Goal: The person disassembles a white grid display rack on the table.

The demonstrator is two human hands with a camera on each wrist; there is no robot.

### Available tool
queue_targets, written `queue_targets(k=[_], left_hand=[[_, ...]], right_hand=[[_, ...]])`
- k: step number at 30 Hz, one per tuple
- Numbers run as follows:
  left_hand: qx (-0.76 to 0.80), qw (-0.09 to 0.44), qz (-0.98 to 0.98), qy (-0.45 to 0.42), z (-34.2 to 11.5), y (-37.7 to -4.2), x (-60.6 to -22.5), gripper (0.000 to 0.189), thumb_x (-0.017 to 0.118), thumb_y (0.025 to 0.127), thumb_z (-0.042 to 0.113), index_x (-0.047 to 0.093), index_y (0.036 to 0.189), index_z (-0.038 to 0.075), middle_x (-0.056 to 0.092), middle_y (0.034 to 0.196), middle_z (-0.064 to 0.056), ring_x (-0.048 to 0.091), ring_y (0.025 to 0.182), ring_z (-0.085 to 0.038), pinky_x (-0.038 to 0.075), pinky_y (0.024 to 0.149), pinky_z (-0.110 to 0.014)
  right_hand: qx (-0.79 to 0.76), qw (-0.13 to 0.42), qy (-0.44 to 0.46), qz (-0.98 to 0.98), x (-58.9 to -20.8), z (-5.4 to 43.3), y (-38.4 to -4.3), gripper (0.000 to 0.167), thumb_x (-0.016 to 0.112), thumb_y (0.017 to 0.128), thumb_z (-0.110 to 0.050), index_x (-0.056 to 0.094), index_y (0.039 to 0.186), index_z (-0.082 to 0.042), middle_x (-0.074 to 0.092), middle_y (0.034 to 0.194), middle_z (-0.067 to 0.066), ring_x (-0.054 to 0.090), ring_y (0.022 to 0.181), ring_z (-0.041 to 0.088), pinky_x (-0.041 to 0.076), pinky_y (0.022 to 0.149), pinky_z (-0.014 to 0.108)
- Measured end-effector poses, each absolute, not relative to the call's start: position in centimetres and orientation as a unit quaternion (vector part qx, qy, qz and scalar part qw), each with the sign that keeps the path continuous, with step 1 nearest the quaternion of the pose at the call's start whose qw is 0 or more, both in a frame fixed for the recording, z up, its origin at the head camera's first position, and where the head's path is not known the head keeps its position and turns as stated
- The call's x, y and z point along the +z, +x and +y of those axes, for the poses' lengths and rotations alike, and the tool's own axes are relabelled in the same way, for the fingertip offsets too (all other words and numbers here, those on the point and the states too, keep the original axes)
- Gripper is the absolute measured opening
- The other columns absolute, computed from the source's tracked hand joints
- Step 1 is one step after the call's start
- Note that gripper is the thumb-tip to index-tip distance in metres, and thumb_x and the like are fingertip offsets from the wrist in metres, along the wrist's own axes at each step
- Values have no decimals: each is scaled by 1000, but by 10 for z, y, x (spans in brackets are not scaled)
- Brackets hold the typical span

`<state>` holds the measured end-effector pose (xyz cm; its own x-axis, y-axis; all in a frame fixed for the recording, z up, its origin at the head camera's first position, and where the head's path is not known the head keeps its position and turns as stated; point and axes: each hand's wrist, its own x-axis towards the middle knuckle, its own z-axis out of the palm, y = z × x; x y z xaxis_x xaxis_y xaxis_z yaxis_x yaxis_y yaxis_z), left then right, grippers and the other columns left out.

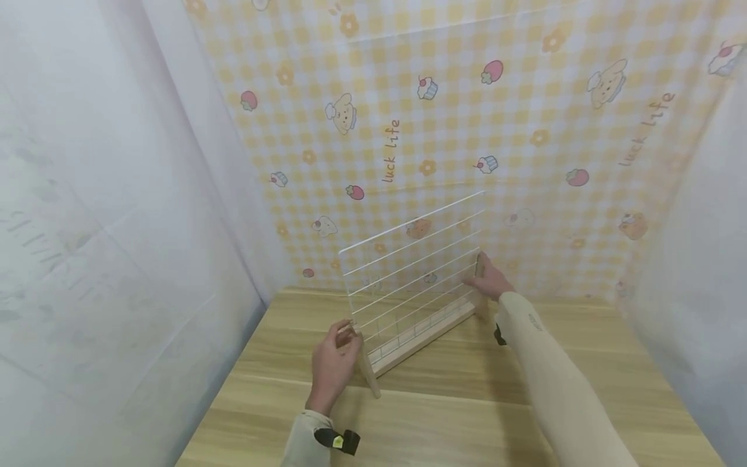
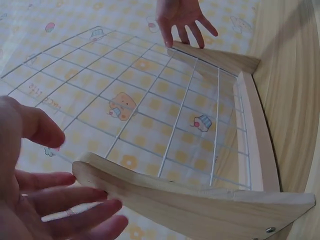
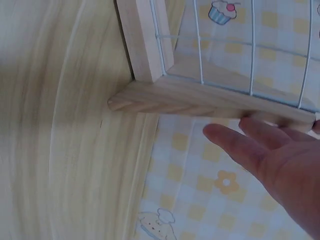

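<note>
A white wire grid rack (image 1: 412, 222) leans back on a wooden base bar (image 1: 427, 340) with a flat wooden side leg at each end. My left hand (image 1: 335, 364) is at the near leg (image 2: 195, 202). In the left wrist view its fingers are loosely bent at the rounded tip of that leg, thumb apart on the grid side. At the far end, my right hand (image 1: 491, 279) has its fingers spread. Fingertips lie along the edge of the far leg (image 3: 200, 97) in the right wrist view. Neither hand curls round the wood.
The rack stands on a wood-grain table (image 1: 443, 421). Behind it hangs a yellow checked cloth (image 1: 455, 130) with printed cartoons. White sheets (image 1: 117, 227) flank the table on both sides. A black strap (image 1: 338, 441) with a small device circles the left wrist.
</note>
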<state>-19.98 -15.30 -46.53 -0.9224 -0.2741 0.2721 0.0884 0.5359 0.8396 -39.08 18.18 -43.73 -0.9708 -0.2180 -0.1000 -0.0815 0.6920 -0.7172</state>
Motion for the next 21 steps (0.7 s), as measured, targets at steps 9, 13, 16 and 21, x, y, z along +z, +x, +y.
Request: queue_targets(k=[9, 13, 16, 21], left_hand=[[-454, 211, -865, 19, -151, -219, -481, 52, 71, 92, 17, 55, 136, -6, 62, 133, -30, 60, 125, -48, 50, 105, -59], [-465, 219, -858, 11, -154, -222, -491, 46, 71, 92, 9, 56, 133, -5, 63, 128, -34, 63, 117, -52, 53, 99, -58], [-472, 218, -854, -2, -156, -224, -496, 44, 71, 92, 9, 57, 134, 0, 62, 130, -31, 62, 120, -50, 53, 100, -55], [-487, 229, -843, -21, -154, -228, -502, 41, 70, 94, 10, 58, 133, 7, 63, 133, -27, 60, 125, -47, 52, 101, -54]], right_hand=[[-462, -74, -40, 883, -453, 148, -372, 80, 59, 97, -29, 17, 156, 7, 24, 161, 33, 24, 148, 51, 23, 125, 62], [-519, -119, -47, 845, -457, 131, -360, 82, 66, 95, -31, 22, 157, -2, 33, 158, 27, 38, 142, 46, 38, 117, 61], [-539, -141, -69, 828, -455, 120, -355, 88, 72, 92, -33, 21, 159, -11, 33, 158, 23, 43, 139, 44, 45, 109, 62], [-517, -178, -78, 834, -450, 106, -353, 103, 81, 82, -47, 20, 161, -22, 31, 162, 16, 45, 139, 42, 50, 105, 62]])
